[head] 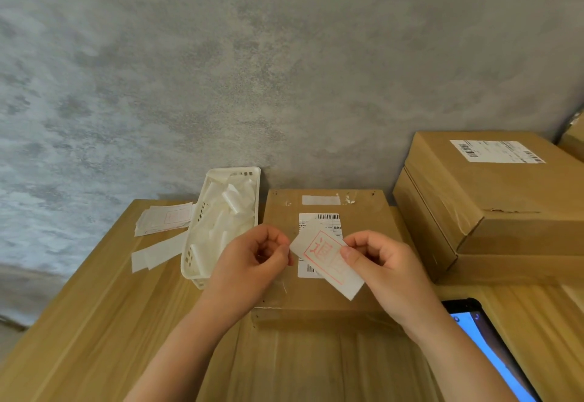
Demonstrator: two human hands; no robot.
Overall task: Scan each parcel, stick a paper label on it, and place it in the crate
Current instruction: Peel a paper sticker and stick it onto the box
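A flat cardboard parcel (328, 294) lies on the wooden table in front of me, with a white barcode shipping label (327, 219) on its top. Above the parcel I hold a white paper label (325, 262) printed with a red frame and red characters. My right hand (382, 262) pinches its right side between thumb and fingers. My left hand (256, 259) pinches at its left corner with curled fingers.
A white plastic basket (221, 224) of backing strips stands left of the parcel. More paper labels (164, 218) and a loose strip (158, 251) lie further left. Two stacked boxes (493, 208) stand at the right. A handheld device with a lit screen (486, 348) lies at bottom right.
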